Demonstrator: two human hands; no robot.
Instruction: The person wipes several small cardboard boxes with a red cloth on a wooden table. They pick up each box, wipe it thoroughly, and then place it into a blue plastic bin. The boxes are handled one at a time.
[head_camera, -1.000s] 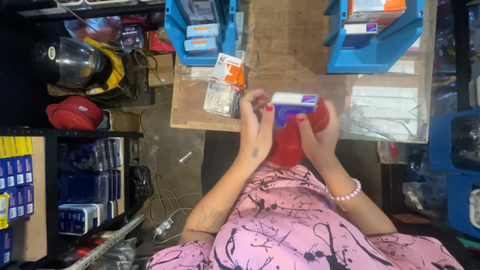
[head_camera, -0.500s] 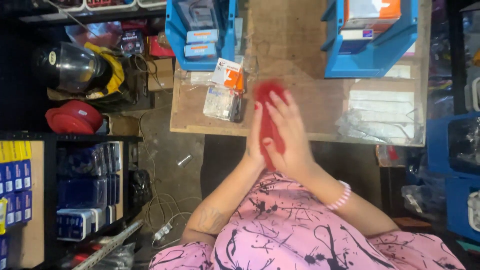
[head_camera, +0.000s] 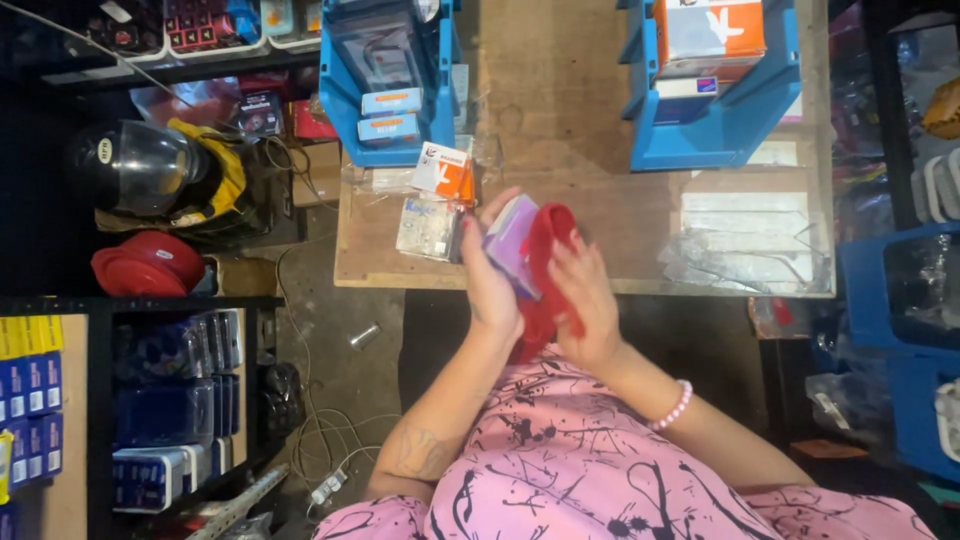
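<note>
A wooden table (head_camera: 560, 110) carries two blue bins (head_camera: 385, 85) and plastic packets (head_camera: 430, 225).

- A wooden tabletop (head_camera: 560, 110) is seen at twelve o'clock.
- Two blue bins are set on it: one (head_camera: 385, 85) at eleven o'clock, loaded with small boxes, the other (head_camera: 715, 130) at one o'clock, where an orange and white box (head_camera: 712, 32) is held.
- An orange and white packet (head_camera: 445, 170) and a clear packet (head_camera: 428, 227) are laid just below the left bin.
- Clear plastic bags (head_camera: 745, 235) are spread at two o'clock.
- A dark helmet (head_camera: 140, 165) and a red cap (head_camera: 148, 263) are found at nine to ten o'clock.
- Blue boxes (head_camera: 170, 410) are shelved at eight o'clock.
</note>
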